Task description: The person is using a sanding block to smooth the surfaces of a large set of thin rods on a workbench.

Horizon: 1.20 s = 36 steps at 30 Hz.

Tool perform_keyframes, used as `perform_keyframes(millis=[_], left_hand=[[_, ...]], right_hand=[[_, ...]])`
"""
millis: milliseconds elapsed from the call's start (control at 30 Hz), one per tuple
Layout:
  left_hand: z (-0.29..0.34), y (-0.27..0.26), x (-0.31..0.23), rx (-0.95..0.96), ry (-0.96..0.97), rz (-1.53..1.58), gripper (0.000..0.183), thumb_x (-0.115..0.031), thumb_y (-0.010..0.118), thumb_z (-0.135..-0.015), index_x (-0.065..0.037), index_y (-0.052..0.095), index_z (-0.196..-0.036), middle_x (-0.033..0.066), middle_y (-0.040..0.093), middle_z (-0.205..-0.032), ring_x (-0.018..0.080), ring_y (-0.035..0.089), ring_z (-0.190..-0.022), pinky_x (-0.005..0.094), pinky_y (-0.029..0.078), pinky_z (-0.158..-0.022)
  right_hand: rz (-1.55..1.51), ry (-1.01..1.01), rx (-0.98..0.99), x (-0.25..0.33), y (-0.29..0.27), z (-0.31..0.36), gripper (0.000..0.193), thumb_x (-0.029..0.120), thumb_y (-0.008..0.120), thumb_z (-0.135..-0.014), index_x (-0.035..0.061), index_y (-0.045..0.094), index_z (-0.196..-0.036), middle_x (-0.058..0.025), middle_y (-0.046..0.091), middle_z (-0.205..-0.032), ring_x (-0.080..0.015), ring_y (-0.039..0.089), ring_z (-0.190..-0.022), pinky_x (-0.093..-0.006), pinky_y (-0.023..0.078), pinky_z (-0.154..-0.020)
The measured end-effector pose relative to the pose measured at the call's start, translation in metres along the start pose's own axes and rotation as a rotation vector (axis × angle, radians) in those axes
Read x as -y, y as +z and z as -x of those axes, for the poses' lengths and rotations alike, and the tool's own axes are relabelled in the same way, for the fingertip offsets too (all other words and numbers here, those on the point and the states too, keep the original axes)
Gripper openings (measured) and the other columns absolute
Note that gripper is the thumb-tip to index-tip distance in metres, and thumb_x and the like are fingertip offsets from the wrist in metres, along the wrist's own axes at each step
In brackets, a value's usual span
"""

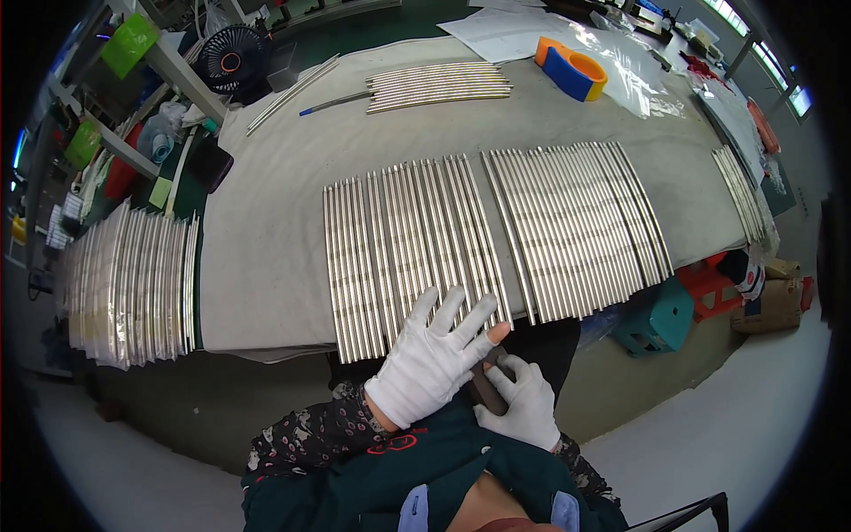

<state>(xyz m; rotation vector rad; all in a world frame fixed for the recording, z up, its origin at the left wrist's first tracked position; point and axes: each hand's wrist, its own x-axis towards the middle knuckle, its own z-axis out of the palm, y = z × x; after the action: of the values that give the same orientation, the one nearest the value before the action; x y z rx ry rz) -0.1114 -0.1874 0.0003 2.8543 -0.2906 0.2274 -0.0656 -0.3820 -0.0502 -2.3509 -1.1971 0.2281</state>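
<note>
Shiny metal rods point(408, 222) lie side by side in a wide row on the cloth-covered table, their near ends toward me. My left hand point(430, 359), in a white glove with the thumb tip bare, is spread over the near ends of this row. Its fingers look laid on the rods. My right hand point(527, 403), gloved too, is closed around a dark brown block point(487, 391) just off the table edge, close to my body. Part of the block is hidden by my hands. To the right, past a narrow gap, lies a second row of metal rods point(581, 230).
A smaller batch of rods point(439, 86) and a blue-tipped pen point(335, 104) lie farther back, near an orange-and-blue tape dispenser point(572, 71). Wrapped rods point(133, 284) are stacked at the left. A black fan point(233, 58) stands back left; a teal stool point(656, 317) is at right.
</note>
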Motion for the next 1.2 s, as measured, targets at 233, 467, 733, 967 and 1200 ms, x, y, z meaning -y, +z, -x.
perform_keyframes(millis=[233,467,733,967,1200], left_hand=[[0.005,-0.013,0.0,0.06,-0.027,-0.01,0.077,-0.027,0.076,-0.064,-0.006,0.043,-0.131,0.0133,0.041,-0.136,0.0344,0.039,-0.123,0.0539,0.031,-0.102],[0.001,-0.011,-0.002,0.029,0.005,-0.017,0.065,-0.028,0.076,-0.065,-0.003,0.052,-0.12,0.0125,0.047,-0.123,0.0319,0.043,-0.12,0.0527,0.032,-0.102],[-0.012,-0.004,-0.003,-0.02,0.049,-0.119,0.053,-0.028,0.075,-0.064,-0.004,0.058,-0.108,0.0092,0.052,-0.107,0.0279,0.047,-0.114,0.0515,0.034,-0.101],[-0.032,0.012,0.0,-0.21,0.095,-0.27,0.006,-0.016,0.057,-0.072,-0.01,0.055,-0.072,0.0035,0.049,-0.07,0.0206,0.055,-0.075,0.0426,0.043,-0.094],[-0.031,0.008,0.0,-0.204,0.163,-0.266,0.006,-0.015,0.056,-0.071,-0.01,0.055,-0.072,0.0044,0.049,-0.07,0.0215,0.054,-0.075,0.0429,0.045,-0.091]], right_hand=[[-0.02,0.005,0.002,-0.001,-0.001,0.0,0.058,0.034,0.075,-0.06,0.0091,0.064,-0.111,-0.0096,0.055,-0.108,-0.0262,0.054,-0.083,-0.037,0.051,-0.066],[-0.031,0.005,0.0,0.0,-0.002,-0.002,0.059,0.034,0.075,-0.06,0.0083,0.064,-0.111,-0.0099,0.055,-0.108,-0.0262,0.055,-0.081,-0.0371,0.051,-0.066],[-0.02,0.009,0.006,-0.002,-0.002,-0.001,0.058,0.035,0.074,-0.06,0.0092,0.063,-0.111,-0.0099,0.055,-0.108,-0.0263,0.054,-0.081,-0.0371,0.051,-0.066],[-0.015,-0.022,-0.035,-0.004,0.001,-0.002,0.058,0.035,0.075,-0.06,0.0096,0.063,-0.112,-0.0095,0.056,-0.107,-0.0256,0.054,-0.081,-0.037,0.05,-0.066],[-0.027,-0.003,-0.025,-0.006,-0.002,-0.001,0.057,0.035,0.074,-0.06,0.0085,0.065,-0.11,-0.0096,0.056,-0.108,-0.0258,0.055,-0.082,-0.0365,0.051,-0.066]])
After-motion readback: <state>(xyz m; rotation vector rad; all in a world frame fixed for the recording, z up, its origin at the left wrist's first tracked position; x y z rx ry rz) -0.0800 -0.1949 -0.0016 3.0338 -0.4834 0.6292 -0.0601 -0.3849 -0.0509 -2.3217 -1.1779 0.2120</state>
